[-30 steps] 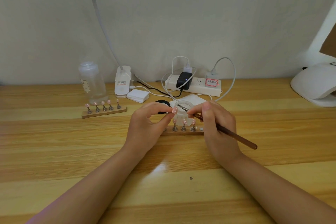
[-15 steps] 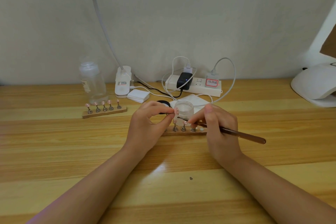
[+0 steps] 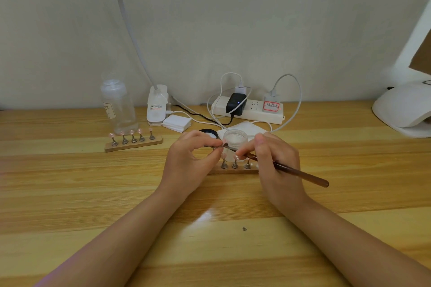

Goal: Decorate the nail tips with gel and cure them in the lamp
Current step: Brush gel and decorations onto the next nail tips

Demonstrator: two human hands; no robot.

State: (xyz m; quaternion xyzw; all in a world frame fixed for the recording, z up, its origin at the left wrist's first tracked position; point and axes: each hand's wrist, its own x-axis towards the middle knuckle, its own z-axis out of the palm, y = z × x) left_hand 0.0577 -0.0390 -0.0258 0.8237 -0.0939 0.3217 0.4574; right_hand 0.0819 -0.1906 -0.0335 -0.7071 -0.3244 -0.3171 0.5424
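Observation:
My left hand (image 3: 193, 163) pinches a small nail-tip stand (image 3: 224, 145) between thumb and forefinger, lifted just above the near wooden holder (image 3: 233, 171). That holder carries a few pink nail tips on metal stands and is partly hidden by both hands. My right hand (image 3: 275, 163) grips a brown brush (image 3: 300, 173) like a pen, its tip touching the pinched piece. An open clear gel jar (image 3: 235, 140) stands right behind the brush tip. A second holder (image 3: 133, 142) with several pink tips sits to the left. The white curing lamp (image 3: 405, 109) is at the far right.
A black jar lid (image 3: 208, 133) and a white tissue (image 3: 247, 127) lie behind the jar. Further back are a clear bottle (image 3: 117, 107), a clamp lamp base (image 3: 157, 105), white pads (image 3: 177, 123) and a power strip (image 3: 249, 109) with looping cables. The wooden desk (image 3: 210, 228) runs toward me.
The brush tip has left the gel jar, dipped toward the holder, and now touches the piece pinched by my left hand. My left hand has barely moved.

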